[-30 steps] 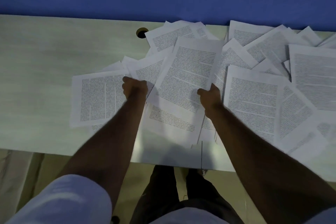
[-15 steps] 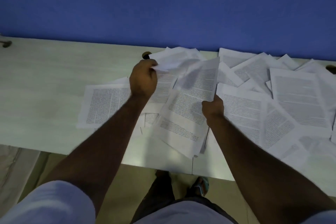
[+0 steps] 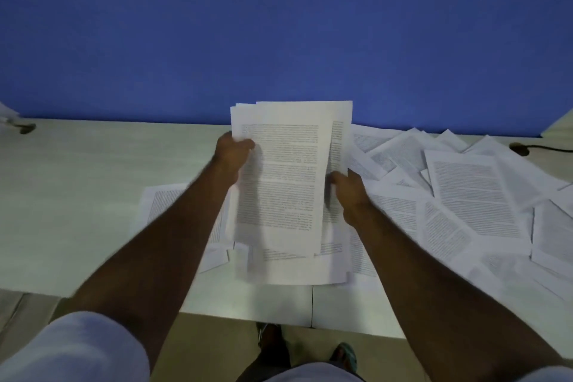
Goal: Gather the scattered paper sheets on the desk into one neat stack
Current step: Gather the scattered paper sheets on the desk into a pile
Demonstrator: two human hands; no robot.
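Observation:
A bundle of printed sheets (image 3: 288,177) stands tilted up off the desk in the middle of the view, its edges uneven. My left hand (image 3: 232,153) grips its upper left edge, thumb on the front page. My right hand (image 3: 350,192) grips its right edge lower down. Under the bundle lie more loose sheets (image 3: 294,270) near the front edge. One sheet (image 3: 164,208) lies flat to the left behind my left forearm. Several scattered sheets (image 3: 471,195) overlap one another across the right half of the pale desk (image 3: 77,195).
A blue wall (image 3: 279,25) rises behind the desk. Cable holes sit at the far left (image 3: 26,128) and far right (image 3: 519,148), the right one with a dark cable. The desk's front edge runs just before my legs and feet.
Both hands have pulled several sheets together and lifted them upright into one bundle. The left hand went from reaching at the back sheets to gripping the bundle's left edge. The view tilted upward.

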